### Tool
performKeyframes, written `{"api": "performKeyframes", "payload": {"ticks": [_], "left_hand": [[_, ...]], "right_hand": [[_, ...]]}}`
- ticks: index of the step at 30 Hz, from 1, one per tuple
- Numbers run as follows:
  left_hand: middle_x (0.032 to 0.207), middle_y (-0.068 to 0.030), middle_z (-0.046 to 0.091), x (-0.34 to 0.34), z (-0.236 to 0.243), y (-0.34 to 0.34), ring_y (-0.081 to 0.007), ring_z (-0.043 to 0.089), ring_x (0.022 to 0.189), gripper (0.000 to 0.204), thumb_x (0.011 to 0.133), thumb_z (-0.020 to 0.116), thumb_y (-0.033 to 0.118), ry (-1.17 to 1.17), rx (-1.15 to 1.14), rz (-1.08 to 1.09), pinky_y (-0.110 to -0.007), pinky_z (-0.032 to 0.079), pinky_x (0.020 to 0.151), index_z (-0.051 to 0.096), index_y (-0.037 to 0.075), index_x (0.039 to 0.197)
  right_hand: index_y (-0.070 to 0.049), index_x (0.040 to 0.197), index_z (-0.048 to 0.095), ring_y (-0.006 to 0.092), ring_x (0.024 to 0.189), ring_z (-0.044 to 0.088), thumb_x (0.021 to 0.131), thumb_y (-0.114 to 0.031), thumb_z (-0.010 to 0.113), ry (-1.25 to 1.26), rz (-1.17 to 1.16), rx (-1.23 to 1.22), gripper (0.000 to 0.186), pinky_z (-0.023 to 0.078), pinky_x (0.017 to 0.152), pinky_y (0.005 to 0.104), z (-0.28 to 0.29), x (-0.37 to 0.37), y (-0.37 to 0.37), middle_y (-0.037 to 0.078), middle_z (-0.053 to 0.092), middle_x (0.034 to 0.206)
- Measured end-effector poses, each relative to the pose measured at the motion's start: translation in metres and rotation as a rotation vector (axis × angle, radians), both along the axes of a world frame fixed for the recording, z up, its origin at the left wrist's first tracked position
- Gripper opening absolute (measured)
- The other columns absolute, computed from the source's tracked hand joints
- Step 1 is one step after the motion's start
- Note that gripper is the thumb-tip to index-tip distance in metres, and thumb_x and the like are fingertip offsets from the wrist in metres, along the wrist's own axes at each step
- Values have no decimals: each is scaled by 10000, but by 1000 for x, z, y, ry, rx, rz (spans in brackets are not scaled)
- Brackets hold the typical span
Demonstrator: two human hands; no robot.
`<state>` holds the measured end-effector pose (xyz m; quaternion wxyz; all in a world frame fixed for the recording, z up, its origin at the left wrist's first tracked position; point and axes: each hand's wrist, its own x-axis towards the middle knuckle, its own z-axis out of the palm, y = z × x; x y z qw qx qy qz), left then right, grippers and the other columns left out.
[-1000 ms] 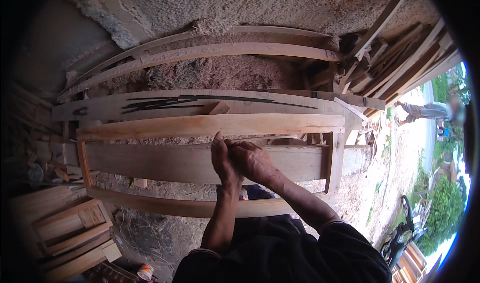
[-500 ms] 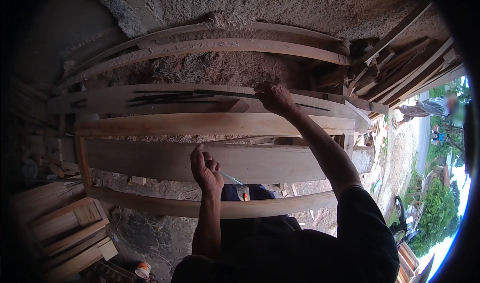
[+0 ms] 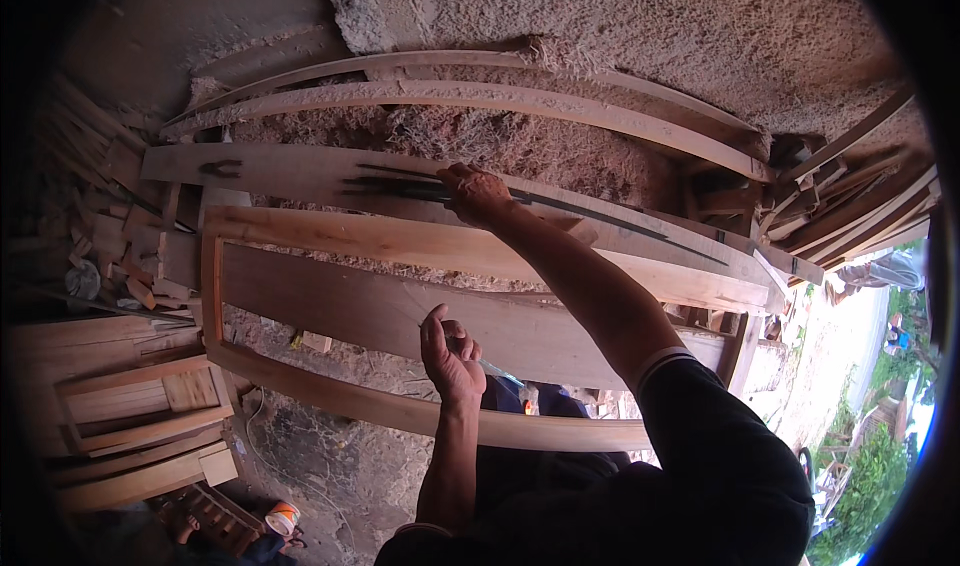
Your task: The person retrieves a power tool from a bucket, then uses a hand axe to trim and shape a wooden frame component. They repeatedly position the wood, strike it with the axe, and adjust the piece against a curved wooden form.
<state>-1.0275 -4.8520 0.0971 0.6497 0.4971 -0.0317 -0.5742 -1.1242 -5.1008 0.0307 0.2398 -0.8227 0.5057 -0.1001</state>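
My right hand [image 3: 476,196] reaches over the far plank [image 3: 290,171], its fingers bent down onto a bunch of long, thin dark strips [image 3: 610,216]. The strips lie lengthwise on that plank, and some run under my palm. A dark pliers-like tool [image 3: 220,169] rests near the plank's left end. In front of me, my left hand [image 3: 452,358] is closed around a slim tool [image 3: 502,374] with a clear bluish handle. A very thin shaft seems to extend beyond the fingers. Below both hands lies a long wooden frame [image 3: 330,398] with a broad board [image 3: 310,291] inside its outline.
Curved-looking rails [image 3: 450,93] and heaps of shavings [image 3: 440,131] lie beyond the plank, against a rough wall [image 3: 640,26]. Wooden panels [image 3: 140,406] and an orange-white bucket [image 3: 283,518] are at lower left. Scrap timber [image 3: 860,211] is stacked at right; a person [image 3: 890,269] is outside.
My right hand has moved left along the dark strips. The view has shifted and tilted, so the scene sits farther right. My left hand keeps its grip on the slim tool.
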Motion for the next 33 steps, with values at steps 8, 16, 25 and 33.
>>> {"api": "performKeyframes", "payload": {"ticks": [8,16,25,33], "left_hand": [[789,42,566,49,-3,-9,-51,417,485,419,1011,631,446,8,-10,62,-230,338,435,590,103,1248],[792,48,571,76,-13,-14,-56,411,493,413,1010,633,444,-8,-26,28,-239,329,457,595,109,1250],[791,44,576,92,-16,-20,-54,411,491,424,1014,625,453,-22,-29,-15,-241,336,461,592,106,1256],[795,45,592,95,-17,-23,-49,421,487,335,1041,589,414,11,-57,-16,-224,350,438,609,132,1221]], "right_hand": [[-87,1276,563,371,1243,562,892,-129,664,173,18,56,399,512,1000,484,-9,43,-15,170,577,1282],[-80,1348,550,394,1277,525,880,-187,672,261,-14,156,494,473,985,531,-22,63,-17,199,510,1345],[-166,1408,545,379,1324,518,870,-192,692,230,14,285,559,471,1034,532,-18,63,-22,171,530,1409],[-127,1372,564,405,1181,633,812,1,649,182,12,328,580,549,926,489,-3,60,-25,194,649,1249]]}}
